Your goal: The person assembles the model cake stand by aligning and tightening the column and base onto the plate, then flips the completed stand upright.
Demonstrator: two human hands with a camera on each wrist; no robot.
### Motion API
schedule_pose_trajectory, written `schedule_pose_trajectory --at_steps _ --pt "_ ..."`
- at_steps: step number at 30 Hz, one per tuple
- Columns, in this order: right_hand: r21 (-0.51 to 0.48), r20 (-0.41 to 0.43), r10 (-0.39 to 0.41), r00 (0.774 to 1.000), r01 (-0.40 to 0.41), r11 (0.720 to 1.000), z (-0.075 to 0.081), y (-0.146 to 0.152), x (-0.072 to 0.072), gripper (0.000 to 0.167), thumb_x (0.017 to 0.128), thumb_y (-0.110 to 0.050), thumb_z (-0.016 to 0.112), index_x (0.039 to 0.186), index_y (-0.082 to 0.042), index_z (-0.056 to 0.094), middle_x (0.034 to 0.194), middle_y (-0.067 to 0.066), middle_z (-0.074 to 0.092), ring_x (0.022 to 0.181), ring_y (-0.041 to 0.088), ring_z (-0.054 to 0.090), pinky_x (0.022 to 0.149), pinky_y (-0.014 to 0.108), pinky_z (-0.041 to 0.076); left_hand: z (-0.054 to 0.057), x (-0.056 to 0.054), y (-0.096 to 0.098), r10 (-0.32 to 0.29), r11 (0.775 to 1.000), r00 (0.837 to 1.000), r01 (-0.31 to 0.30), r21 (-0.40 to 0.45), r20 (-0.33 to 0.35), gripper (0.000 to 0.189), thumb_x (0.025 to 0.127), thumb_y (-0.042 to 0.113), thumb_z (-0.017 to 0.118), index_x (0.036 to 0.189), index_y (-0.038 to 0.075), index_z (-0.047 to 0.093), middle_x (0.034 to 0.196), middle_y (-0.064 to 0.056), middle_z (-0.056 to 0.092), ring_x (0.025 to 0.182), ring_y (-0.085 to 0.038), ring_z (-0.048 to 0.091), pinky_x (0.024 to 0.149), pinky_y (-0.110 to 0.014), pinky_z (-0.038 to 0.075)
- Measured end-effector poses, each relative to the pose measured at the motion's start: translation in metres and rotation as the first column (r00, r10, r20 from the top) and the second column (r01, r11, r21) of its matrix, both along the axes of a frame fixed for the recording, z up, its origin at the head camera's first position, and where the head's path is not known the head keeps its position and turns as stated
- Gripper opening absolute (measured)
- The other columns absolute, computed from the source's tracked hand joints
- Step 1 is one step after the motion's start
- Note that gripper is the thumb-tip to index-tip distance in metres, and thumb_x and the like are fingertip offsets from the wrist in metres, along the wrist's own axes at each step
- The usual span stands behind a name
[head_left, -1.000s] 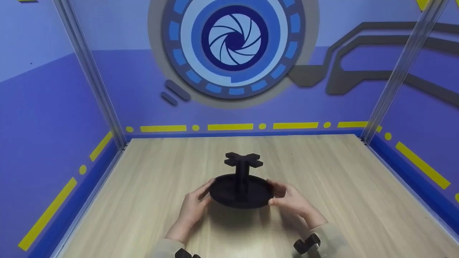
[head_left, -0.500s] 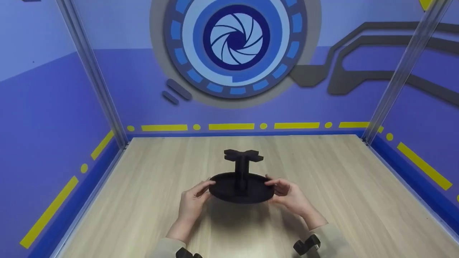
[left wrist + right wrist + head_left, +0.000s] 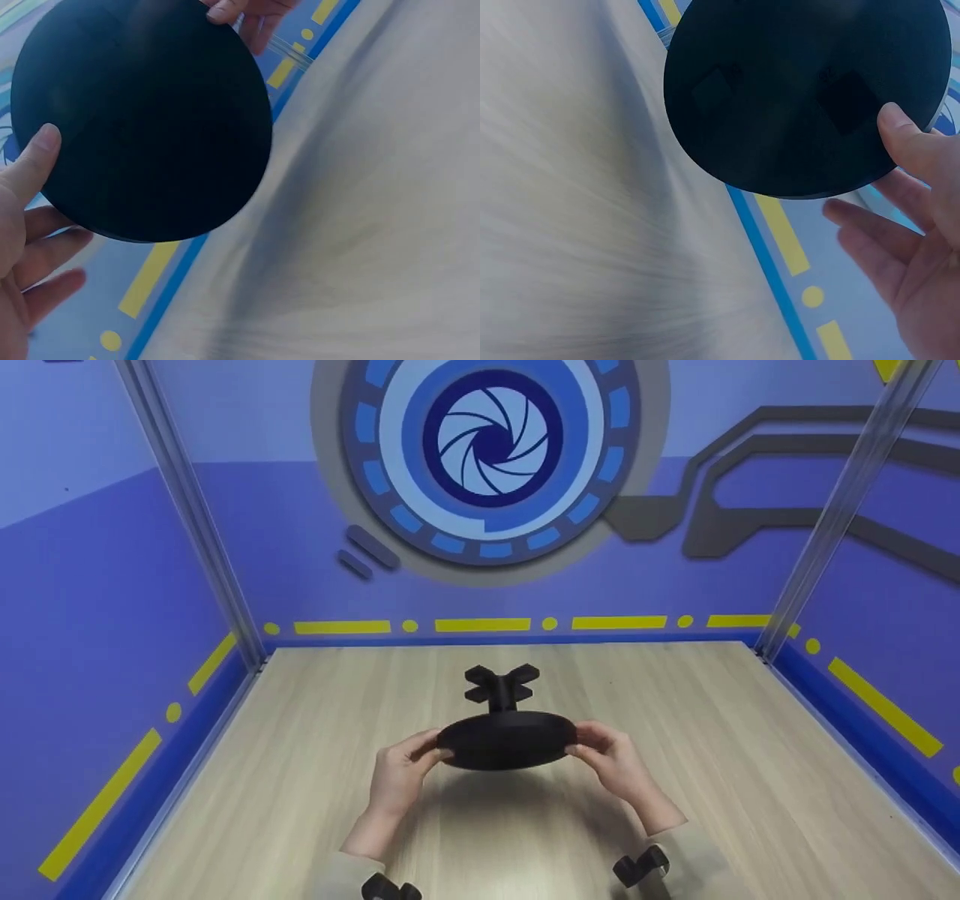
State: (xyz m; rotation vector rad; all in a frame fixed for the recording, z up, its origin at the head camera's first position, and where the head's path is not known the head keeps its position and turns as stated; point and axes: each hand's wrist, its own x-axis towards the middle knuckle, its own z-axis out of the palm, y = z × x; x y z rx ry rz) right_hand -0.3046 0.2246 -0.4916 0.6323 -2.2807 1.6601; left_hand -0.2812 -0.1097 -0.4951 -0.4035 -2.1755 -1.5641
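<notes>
A black stand [image 3: 507,742] with a round base, a short post and a cross-shaped top [image 3: 502,682] hangs above the table, tipped away so its flat underside faces me. My left hand [image 3: 401,771] pinches the base's left edge, thumb on the underside and fingers behind the rim. On the opposite edge, my right hand [image 3: 616,759] grips the same way. Both wrist views show the dark round underside [image 3: 150,127]; in the right wrist view, faint darker square patches mark the base [image 3: 847,101]. The post and top are hidden in the wrist views.
A light wood-grain table [image 3: 300,697] lies below, with the stand's shadow on it. Blue printed panels with yellow dashes enclose it at the back [image 3: 480,600], left and right, and metal posts [image 3: 202,525] stand in the corners. Black wrist devices [image 3: 641,867] sit on both sleeves.
The stand has tilted away from me: its upper face showed before, its underside shows now. Both hands have risen slightly with it, and the thumbs have come round onto the underside.
</notes>
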Motion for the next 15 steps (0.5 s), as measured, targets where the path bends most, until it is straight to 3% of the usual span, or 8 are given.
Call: schedule_pose_trajectory --at_steps 4,8,15 --pt "-0.035 0.078 0.03 0.996 -0.028 0.999 0.012 0.004 -0.003 0.027 0.092 0.0 0.073 0.117 0.01 0.067 0.101 -0.009 0.076 0.092 0.001 0.071 0.082 0.018 0.061 0.015 -0.004 0.0 -0.055 0.998 0.996 0.052 0.043 0.076 0.029 0.088 0.02 0.08 0.114 0.008 0.079 0.11 -0.01 0.08 0.099 -0.015 0.077 0.084 -0.019 0.062" --pt "-0.104 0.168 0.099 0.981 -0.082 0.991 0.027 0.006 -0.006 0.036 0.095 -0.005 0.071 0.126 0.01 0.06 0.102 -0.013 0.074 0.093 0.005 0.073 0.082 0.024 0.064 0.03 -0.009 0.0 -0.122 0.984 0.975 0.095 0.149 0.184 0.032 0.091 0.018 0.078 0.12 0.003 0.076 0.116 -0.016 0.077 0.102 -0.018 0.076 0.085 -0.023 0.064" --pt "-0.211 0.312 0.214 0.926 -0.152 0.966 0.043 0.011 -0.013 0.047 0.101 -0.015 0.067 0.144 -0.006 0.051 0.106 -0.004 0.076 0.093 0.015 0.077 0.081 0.035 0.066 0.045 -0.017 0.0 -0.211 0.946 0.902 0.092 0.31 0.376 0.045 0.094 0.024 0.077 0.129 -0.003 0.069 0.108 -0.014 0.079 0.084 -0.018 0.079 0.074 -0.034 0.067"
